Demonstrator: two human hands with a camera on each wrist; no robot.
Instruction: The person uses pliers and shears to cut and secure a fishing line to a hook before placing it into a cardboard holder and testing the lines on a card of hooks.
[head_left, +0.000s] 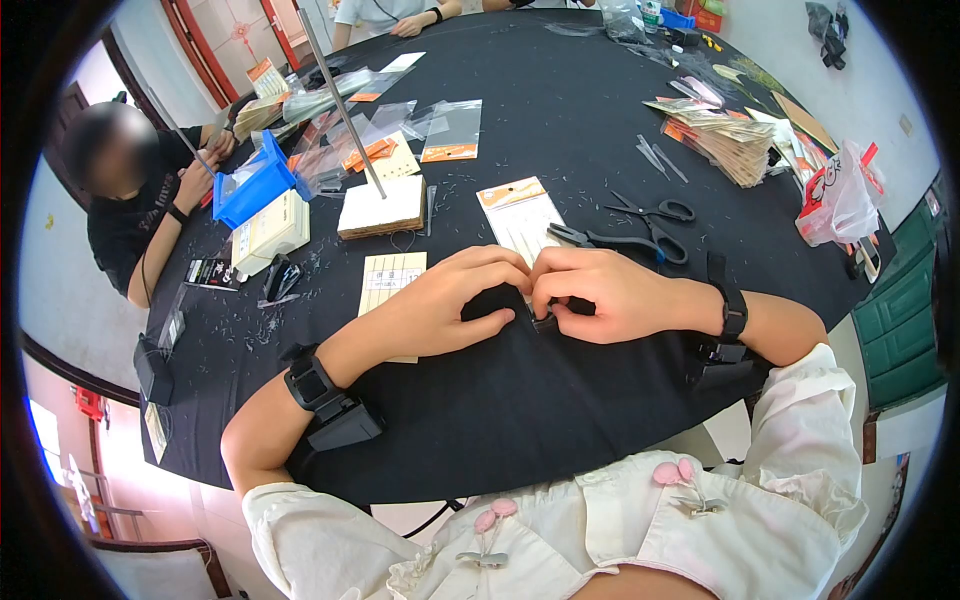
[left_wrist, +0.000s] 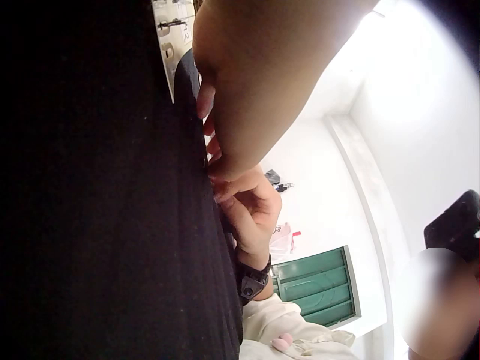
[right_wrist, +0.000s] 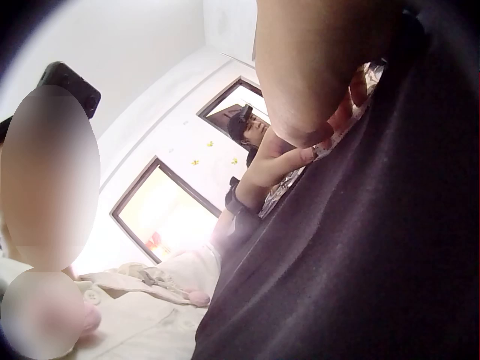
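Note:
In the head view my left hand [head_left: 450,300] rests low over the black cloth, fingers bent and thumb apart, fingertips beside those of the right hand. My right hand [head_left: 620,295] has curled fingers, its thumb and index finger pinching a small dark piece [head_left: 544,323]; its kind is too hidden to tell. Just beyond both hands lies a clear packet [head_left: 520,212] with an orange header, its near end hidden by the fingers. A cream card [head_left: 385,275] with dark lines lies partly under my left wrist. The wrist views show the hands [left_wrist: 251,206] close together at the cloth.
Black-handled pliers [head_left: 610,242] and scissors [head_left: 660,215] lie beyond the right hand. A metal rod [head_left: 355,135] stands in a cream block [head_left: 380,212]. A blue bin [head_left: 258,185], stacked packets [head_left: 715,140] and a plastic bag [head_left: 840,200] are farther out. Another person sits at left.

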